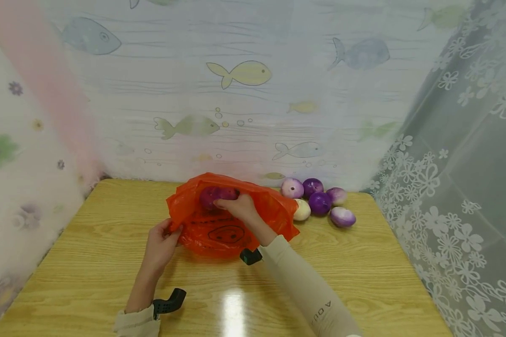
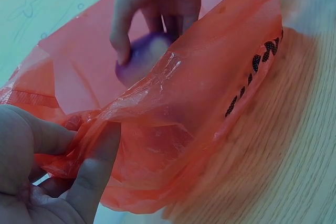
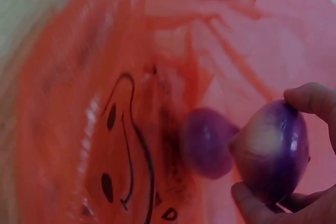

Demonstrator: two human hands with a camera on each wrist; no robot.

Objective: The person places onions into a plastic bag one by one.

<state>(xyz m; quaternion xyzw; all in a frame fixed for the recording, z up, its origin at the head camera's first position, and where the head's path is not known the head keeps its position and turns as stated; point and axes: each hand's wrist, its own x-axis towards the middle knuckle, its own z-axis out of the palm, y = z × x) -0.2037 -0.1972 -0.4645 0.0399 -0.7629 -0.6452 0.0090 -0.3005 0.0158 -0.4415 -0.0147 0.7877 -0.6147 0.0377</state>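
A red plastic bag (image 1: 225, 245) printed with a black smiling face lies on the wooden table, its mouth spread wide. My left hand (image 1: 162, 244) pinches the bag's rim at its left side between thumb and fingers. Reaching in through the mouth, my right hand (image 1: 241, 208) grips a round purple-and-cream vegetable (image 3: 270, 153) with a pointed tip. Just beyond it in the right wrist view, a second round purple vegetable (image 3: 206, 142) rests inside the bag. The left wrist view shows the held one partly hidden behind the bag's near wall.
Several round vegetables, purple, purple-and-white and one cream (image 1: 302, 210), sit grouped at the bag's right. A purple-and-white one (image 1: 343, 217) lies nearest the table's right side. Behind the wooden table (image 1: 88, 243) hangs a fish-print curtain (image 1: 253, 107); sheer floral fabric (image 1: 455, 224) hangs at right.
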